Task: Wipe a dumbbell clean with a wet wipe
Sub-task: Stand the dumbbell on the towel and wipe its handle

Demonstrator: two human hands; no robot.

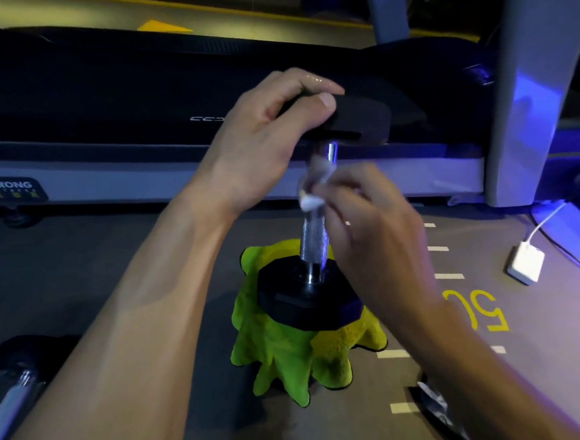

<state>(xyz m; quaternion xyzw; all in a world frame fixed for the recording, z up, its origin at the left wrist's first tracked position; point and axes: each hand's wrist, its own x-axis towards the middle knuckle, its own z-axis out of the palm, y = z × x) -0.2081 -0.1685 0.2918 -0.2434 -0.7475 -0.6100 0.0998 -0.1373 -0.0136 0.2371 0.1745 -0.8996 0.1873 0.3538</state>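
Note:
A black dumbbell (312, 242) with a knurled metal handle stands upright, its lower head resting on a crumpled green-yellow cloth (291, 353) on the floor. My left hand (269, 138) grips the upper black head from above and steadies it. A white wet wipe (309, 192) is pressed against the upper part of the handle, pinched in the fingers of my right hand (374, 220). The right hand is blurred.
A treadmill (136, 103) lies across the back, with a grey upright post (526, 83) at the right. A white power adapter (525, 262) with its cable sits on the floor at right. A second dumbbell (15, 386) lies at the lower left. A dark wrapper (439, 408) lies near my right forearm.

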